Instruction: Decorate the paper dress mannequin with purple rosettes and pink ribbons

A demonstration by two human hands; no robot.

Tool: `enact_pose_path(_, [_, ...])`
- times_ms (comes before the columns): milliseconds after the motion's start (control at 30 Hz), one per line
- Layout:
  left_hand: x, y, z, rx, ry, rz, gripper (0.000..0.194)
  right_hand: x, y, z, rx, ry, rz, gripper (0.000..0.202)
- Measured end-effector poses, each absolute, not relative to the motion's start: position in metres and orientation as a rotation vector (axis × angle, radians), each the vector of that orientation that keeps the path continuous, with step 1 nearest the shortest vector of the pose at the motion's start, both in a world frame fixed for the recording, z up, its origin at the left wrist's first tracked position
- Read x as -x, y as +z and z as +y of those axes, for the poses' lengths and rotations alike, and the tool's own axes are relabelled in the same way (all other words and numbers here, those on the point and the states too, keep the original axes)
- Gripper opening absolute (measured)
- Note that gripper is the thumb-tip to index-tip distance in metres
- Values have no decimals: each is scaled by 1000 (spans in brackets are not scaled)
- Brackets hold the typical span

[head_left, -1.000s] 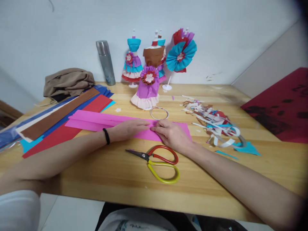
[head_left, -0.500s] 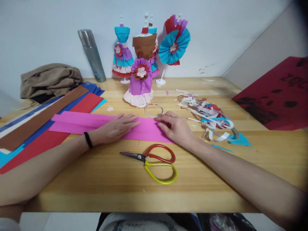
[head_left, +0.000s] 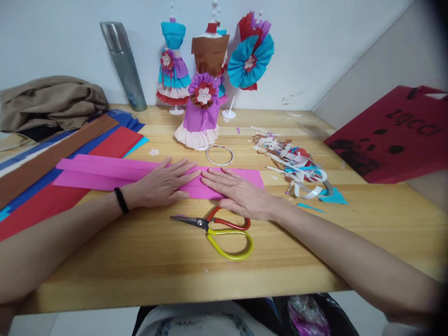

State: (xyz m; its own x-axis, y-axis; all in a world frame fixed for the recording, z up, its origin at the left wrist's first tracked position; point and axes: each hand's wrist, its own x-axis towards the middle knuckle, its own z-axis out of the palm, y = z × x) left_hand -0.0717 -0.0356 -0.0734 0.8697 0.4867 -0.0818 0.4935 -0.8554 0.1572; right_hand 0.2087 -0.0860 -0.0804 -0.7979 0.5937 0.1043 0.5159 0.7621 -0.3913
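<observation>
A long strip of pink crepe paper [head_left: 241,178] lies across the wooden table, its left end overlapping other coloured paper. My left hand [head_left: 164,182] rests flat on the strip's middle, fingers stretched out, a black band at the wrist. Close beside it, my right hand [head_left: 238,191] also lies flat on the strip with its fingers extended. Its heel and thumb cover part of the red handle of the scissors [head_left: 231,257], which lie partly open just in front of the paper. Behind the strip sits a thin ring [head_left: 207,154].
Several paper-dressed miniature mannequins [head_left: 201,116] stand at the back. Left are folded paper strips [head_left: 115,140], a brown cloth [head_left: 52,102] and a grey flask [head_left: 124,70]. Paper scraps [head_left: 297,168] and a red bag [head_left: 395,135] lie to the right.
My right hand has moved left from the strip's right end, going from pinched fingers to lying flat beside my left hand. The view has shifted slightly.
</observation>
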Motion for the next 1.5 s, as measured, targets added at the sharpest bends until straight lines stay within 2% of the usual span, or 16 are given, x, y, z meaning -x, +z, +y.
enact_pose_path(200, [75, -74, -35, -2889, -60, 784, 67, -220, -77, -82, 981, 525, -2842, 68])
enact_pose_path(500, [85, -74, -30, -2917, -93, 798, 68, -231, -73, -77, 1046, 472, -2899, 61])
enact_pose_path(767, [87, -67, -31, -2906, -164, 848, 70, -239, -77, -73, 1139, 291, -2927, 59])
enact_pose_path(900, [90, -66, -30, -2895, -181, 854, 69, -244, -77, -71, 1117, 359, -2868, 59])
enact_pose_path(1000, [91, -66, -28, -2887, -158, 871, 65, -245, -79, -67, 1101, 405, -2652, 51])
enact_pose_path(1100, [91, -67, -27, -2884, -82, 902, 57, -243, -83, -63, 1150, 309, -2333, 39])
enact_pose_path(1200, [87, -66, -25, -2902, 124, 950, 48, -240, -87, -61, 1196, 244, -2184, 27])
enact_pose_path(1300, [79, -60, -18, -2926, 346, 991, 41, -238, -91, -59, 1222, 229, -2190, 24])
enact_pose_path(1500, [60, -46, 0, -2939, 40, 1057, 25, -237, -95, -55, 1193, 141, -2251, 27])
